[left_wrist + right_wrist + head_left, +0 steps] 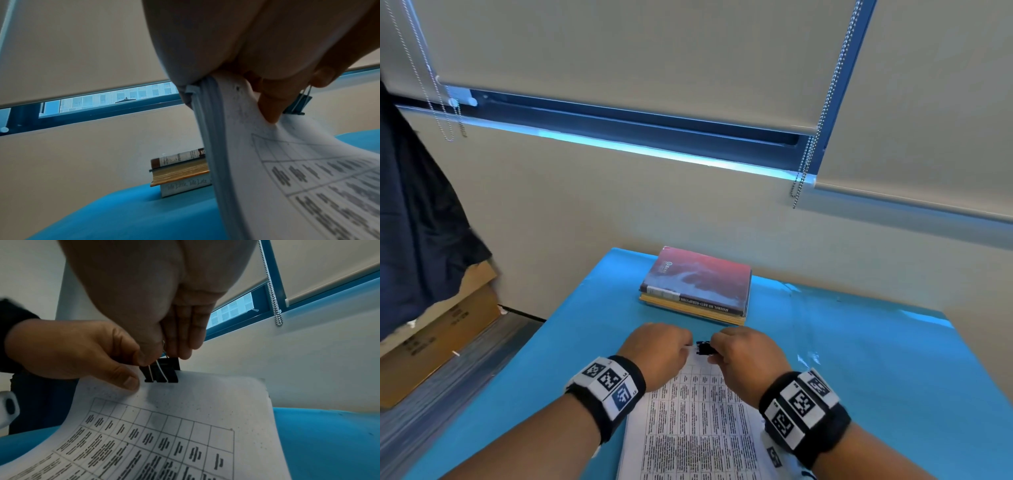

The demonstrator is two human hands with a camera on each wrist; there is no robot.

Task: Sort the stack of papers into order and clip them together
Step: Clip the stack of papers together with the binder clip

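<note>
In the head view, low and central, the left hand and right hand meet knuckles-up over the far edge of the papers on the blue table.

Left wrist view: left fingers pinch the lifted stack's top edge, centre frame.

Right wrist view: right fingers squeeze the binder clip handles at centre, the clip seated on the papers' edge.
</note>
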